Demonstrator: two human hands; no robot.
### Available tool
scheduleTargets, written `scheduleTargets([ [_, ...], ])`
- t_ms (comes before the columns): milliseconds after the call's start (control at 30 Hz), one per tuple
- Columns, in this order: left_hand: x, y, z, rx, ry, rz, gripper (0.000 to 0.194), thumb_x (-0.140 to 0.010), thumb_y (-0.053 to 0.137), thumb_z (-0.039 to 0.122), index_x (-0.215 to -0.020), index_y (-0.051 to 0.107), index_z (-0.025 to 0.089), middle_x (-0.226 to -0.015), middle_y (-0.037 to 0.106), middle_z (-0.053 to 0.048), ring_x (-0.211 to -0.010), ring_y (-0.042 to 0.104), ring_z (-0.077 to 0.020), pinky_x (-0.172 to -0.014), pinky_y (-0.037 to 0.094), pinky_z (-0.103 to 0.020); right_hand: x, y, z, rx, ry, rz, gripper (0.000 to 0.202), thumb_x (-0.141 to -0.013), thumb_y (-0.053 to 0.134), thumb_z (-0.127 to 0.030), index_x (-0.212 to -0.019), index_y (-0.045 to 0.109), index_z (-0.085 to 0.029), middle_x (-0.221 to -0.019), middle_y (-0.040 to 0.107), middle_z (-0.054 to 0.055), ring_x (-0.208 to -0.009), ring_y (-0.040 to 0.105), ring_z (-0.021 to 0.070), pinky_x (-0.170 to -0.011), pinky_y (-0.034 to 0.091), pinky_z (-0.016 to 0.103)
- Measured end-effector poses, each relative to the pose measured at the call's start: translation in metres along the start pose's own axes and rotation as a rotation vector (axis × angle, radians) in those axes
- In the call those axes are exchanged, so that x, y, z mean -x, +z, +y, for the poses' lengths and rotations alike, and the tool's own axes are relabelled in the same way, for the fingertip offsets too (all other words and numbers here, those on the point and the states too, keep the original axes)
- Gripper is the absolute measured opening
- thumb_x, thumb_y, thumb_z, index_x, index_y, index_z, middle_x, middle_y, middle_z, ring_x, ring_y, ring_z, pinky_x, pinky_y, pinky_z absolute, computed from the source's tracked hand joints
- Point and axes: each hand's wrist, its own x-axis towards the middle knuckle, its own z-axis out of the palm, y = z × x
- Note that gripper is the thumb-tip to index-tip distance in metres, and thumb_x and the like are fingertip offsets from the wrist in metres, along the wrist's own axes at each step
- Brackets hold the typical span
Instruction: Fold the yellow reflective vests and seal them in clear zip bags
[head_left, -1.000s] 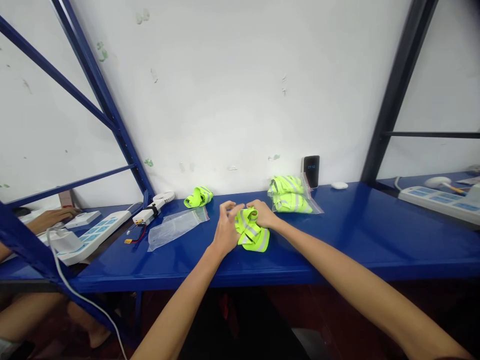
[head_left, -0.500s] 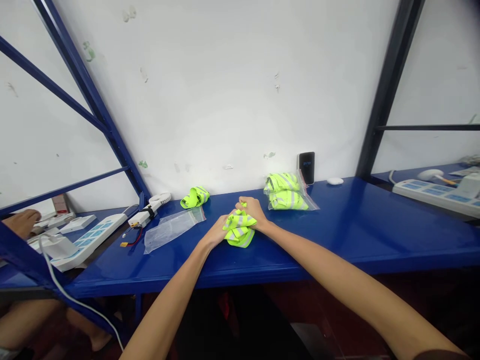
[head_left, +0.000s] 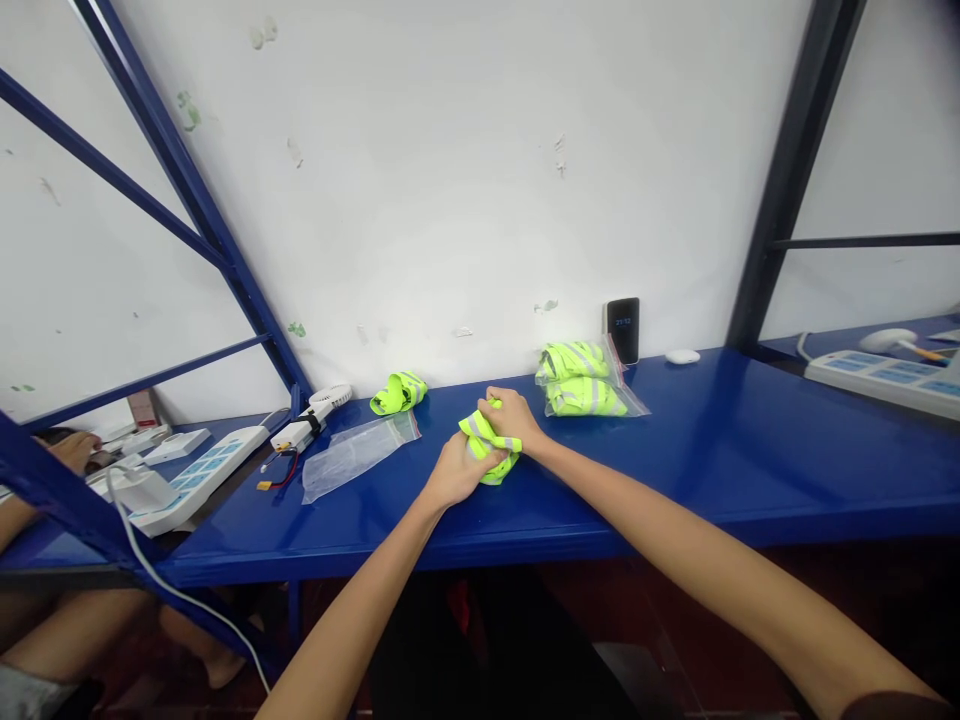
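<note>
On the glossy blue tabletop (head_left: pixel 675 450), 1 crumpled neon-yellow striped cloth (head_left: pixel 491 437) is clasped by the curled left hand (head_left: pixel 456 472) and right hand (head_left: pixel 515 416), while 2 clear-bagged neon-yellow bundles (head_left: pixel 581 397) are finished and 1 neon-yellow fabric roll (head_left: pixel 396 396) is unbagged.

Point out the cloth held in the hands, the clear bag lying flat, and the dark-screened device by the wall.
Yellow-green cloth (head_left: pixel 489 436), head view: on its exposed folds.
Clear bag (head_left: pixel 354 463), head view: on the middle of its plastic.
Dark-screened device (head_left: pixel 623 332), head view: on its screen.
</note>
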Motion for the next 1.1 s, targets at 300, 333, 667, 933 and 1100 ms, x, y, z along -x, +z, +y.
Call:
scheduleTargets([
  [300,-0.019,-0.009,-0.003,-0.199,0.106,-0.059,0.047,-0.075,0.071,0.039,-0.115,0.062,0.015,-0.108,0.071,-0.007,-0.096,0.065,-0.024,-0.084,0.051,-0.031,0.0,-0.008,0.022,-0.811,0.36,-0.135,0.044,-0.077,0.054,-0.062,-0.066,0.049,-0.021,-0.065,0.056,-0.001,-0.064,0.053,0.016,-0.065,0.044,0.028],
  [333,-0.022,-0.011,-0.004,-0.193,0.109,-0.087,0.047,-0.075,0.071,0.038,-0.114,0.063,0.015,-0.108,0.071,-0.007,-0.095,0.065,-0.0239,-0.083,0.051,-0.031,0.0,-0.008,0.023,-0.85,0.366,-0.145,0.042,-0.076,0.057,-0.062,-0.069,0.053,-0.02,-0.069,0.06,0.0,-0.068,0.056,0.0174,-0.068,0.046,0.029],
  [667,-0.031,-0.019,-0.016,0.007,0.115,-0.193,0.047,-0.081,0.064,0.041,-0.117,0.062,0.011,-0.109,0.069,-0.01,-0.099,0.064,-0.025,-0.09,0.05,-0.036,0.006,-0.022,0.0,-0.588,0.137,-0.265,0.035,-0.077,0.063,-0.054,-0.093,0.069,-0.023,-0.101,0.067,0.001,-0.099,0.057,0.0198,-0.087,0.041,0.029],
  [933,-0.033,-0.014,-0.016,-0.204,0.155,-0.048,0.038,-0.08,0.062,0.039,-0.107,0.066,0.013,-0.097,0.071,-0.007,-0.089,0.064,-0.0231,-0.082,0.051,-0.032,0.004,-0.015,0.003,-0.355,0.229,-0.161,0.04,-0.071,0.065,-0.056,-0.079,0.056,-0.019,-0.072,0.056,-0.002,-0.071,0.051,0.0151,-0.062,0.037,0.026],
  [1100,-0.045,-0.019,-0.021,-0.206,0.143,-0.044,0.043,-0.073,0.068,0.033,-0.111,0.066,0.012,-0.099,0.072,-0.007,-0.092,0.064,-0.0238,-0.086,0.051,-0.035,-0.001,-0.015,0.012,-0.371,0.246,-0.207,0.053,-0.056,0.081,-0.041,-0.096,0.053,-0.02,-0.077,0.058,-0.003,-0.071,0.053,0.0154,-0.061,0.043,0.026],
])
